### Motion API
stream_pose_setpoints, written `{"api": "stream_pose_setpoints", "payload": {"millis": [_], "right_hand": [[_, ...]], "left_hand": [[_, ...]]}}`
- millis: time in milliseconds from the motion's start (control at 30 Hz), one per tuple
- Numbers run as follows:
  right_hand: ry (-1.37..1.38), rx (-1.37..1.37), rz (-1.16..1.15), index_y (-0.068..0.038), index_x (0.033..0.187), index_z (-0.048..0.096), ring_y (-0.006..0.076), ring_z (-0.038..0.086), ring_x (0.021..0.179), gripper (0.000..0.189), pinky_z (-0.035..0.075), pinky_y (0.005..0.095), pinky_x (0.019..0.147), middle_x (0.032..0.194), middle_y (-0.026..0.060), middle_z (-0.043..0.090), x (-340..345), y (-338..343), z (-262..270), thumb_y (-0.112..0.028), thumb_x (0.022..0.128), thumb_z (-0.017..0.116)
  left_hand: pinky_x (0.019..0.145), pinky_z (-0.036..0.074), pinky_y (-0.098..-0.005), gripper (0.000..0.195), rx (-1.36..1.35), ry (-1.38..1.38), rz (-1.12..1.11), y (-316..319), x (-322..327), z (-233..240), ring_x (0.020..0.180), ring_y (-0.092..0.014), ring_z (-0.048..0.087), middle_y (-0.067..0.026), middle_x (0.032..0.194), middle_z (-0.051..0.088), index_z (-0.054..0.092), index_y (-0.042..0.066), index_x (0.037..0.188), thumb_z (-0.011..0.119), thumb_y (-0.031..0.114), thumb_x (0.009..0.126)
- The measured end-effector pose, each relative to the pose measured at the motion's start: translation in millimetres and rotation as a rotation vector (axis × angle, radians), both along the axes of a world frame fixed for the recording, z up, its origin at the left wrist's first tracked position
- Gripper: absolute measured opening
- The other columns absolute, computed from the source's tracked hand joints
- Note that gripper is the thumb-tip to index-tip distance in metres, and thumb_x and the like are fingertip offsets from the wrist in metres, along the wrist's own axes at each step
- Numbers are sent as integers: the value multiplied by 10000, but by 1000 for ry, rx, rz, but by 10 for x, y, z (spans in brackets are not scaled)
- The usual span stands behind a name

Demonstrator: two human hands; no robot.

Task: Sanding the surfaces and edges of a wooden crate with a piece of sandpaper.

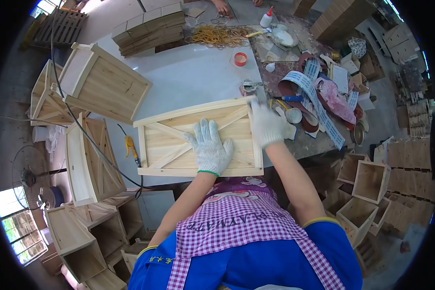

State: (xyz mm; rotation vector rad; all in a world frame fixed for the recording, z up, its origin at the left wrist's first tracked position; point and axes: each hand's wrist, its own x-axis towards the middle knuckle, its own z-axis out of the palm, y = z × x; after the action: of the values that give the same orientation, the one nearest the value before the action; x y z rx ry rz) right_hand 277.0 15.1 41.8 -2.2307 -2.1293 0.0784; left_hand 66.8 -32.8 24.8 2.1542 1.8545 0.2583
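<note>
A pale wooden crate or panel with an X-braced face lies before me at the table's front edge. My left hand, in a white knitted glove with a green cuff, rests flat on the braces with its fingers spread. At the right end of the wood is my right hand, also gloved and blurred by motion. Its fingers are at the upper right corner; whether they hold anything cannot be made out. A yellow-handled air blow gun lies just left of the wood.
Wooden crates stand on the left, near a dark hanging cable. Sanding belts and a blue-handled tool clutter the right side. Rubber bands, a glue bottle and another person's hand are across the table.
</note>
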Motion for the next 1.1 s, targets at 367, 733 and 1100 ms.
{"api": "stream_pose_setpoints", "payload": {"millis": [367, 733, 1100], "right_hand": [[1, -95, 6, -111, 1256, 637, 339, 781, 845, 323, 642, 488, 677, 1067, 132, 749, -28, -2, 163, -387, 1095, 588], [64, 198, 59, -168, 1209, 723, 333, 746, 896, 254, 578, 516, 828, 1037, 112, 718, 199, 32, 42, -355, 1058, 642], [-269, -226, 406, -112, 1229, 728, 312, 657, 1168, 312, 517, 469, 1020, 1208, 103, 707, 833, 453, 336, -193, 928, 732]], "left_hand": [[1290, 47, -783, 837, 35, -28, -8, -1, -4, 2, 1612, -527, 282, -307, 1700, 395, 453, -50, 1598, 672, 447, 960], [1289, 60, -778, 831, 45, -31, -3, 24, 6, 16, 1606, -522, 296, -314, 1704, 393, 455, -45, 1609, 662, 442, 968], [1260, 94, -808, 790, 63, -81, 8, 22, -20, 0, 1570, -525, 339, -310, 1634, 462, 489, -30, 1550, 696, 421, 936]]}}
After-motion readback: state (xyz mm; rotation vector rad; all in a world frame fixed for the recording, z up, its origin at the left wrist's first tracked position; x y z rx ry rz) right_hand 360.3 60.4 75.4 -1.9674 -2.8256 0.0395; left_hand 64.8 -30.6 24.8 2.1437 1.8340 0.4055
